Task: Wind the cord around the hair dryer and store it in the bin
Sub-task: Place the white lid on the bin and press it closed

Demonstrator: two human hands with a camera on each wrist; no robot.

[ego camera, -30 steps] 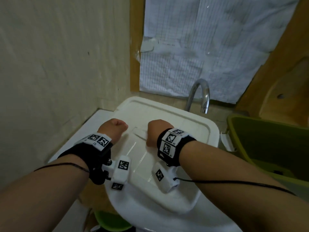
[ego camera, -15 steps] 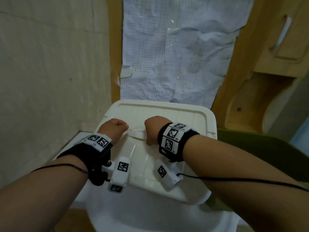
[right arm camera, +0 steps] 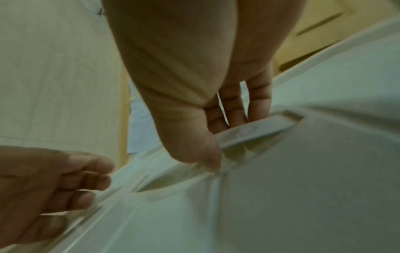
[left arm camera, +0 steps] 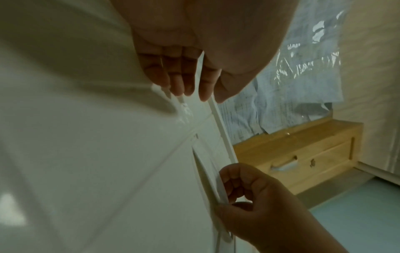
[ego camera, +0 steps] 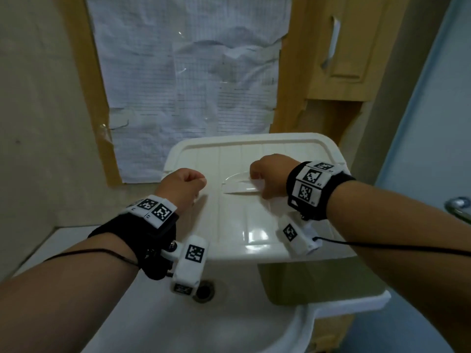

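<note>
A white bin (ego camera: 318,284) with a white lid (ego camera: 254,154) hangs over the sink. My right hand (ego camera: 267,177) grips the lid's flat handle (ego camera: 239,186); in the right wrist view its fingers (right arm camera: 236,109) curl under the handle (right arm camera: 259,126) and the thumb lies on top. My left hand (ego camera: 183,184) is a fist just left of the handle, a small gap away, with nothing seen in it. In the left wrist view its curled fingers (left arm camera: 179,77) hover over the lid. The hair dryer and its cord are out of sight.
The white sink basin (ego camera: 178,314) with its drain (ego camera: 204,291) lies under the bin. A chrome faucet (ego camera: 458,207) shows at the right edge. A papered wall panel (ego camera: 191,85) stands behind, a wooden cabinet (ego camera: 341,47) at upper right, and a plain wall on the left.
The bin has moved right and now hangs over the basin; the green container has left the view. My left hand now sits a little apart from the handle's end.
</note>
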